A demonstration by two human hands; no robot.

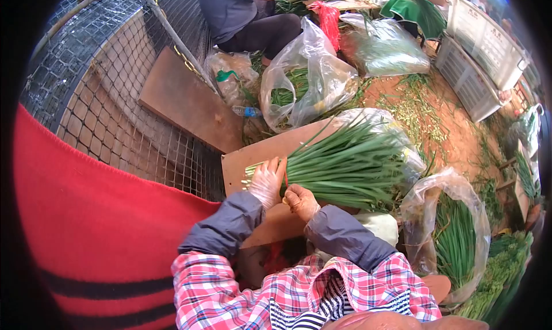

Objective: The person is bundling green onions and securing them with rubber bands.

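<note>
A large bundle of green chives (351, 163) lies across a brown board (253, 152), its white cut ends to the left and its leaves fanned out to the right. My left hand (267, 182), in a thin clear glove, is closed around the bundle near the white ends. A narrow red tie (286, 177) runs over the stems just beside that hand. Below the stems, my right hand (302, 202) has its fingers pinched together at the lower end of the tie.
Clear bags of chives stand beyond the board (293, 94) and at right (454, 238). Stacked white crates (477, 60) are at upper right. Wire mesh (126, 117) and red cloth (103, 215) border the left. A co-worker (241, 19) sits ahead near a water bottle (246, 111).
</note>
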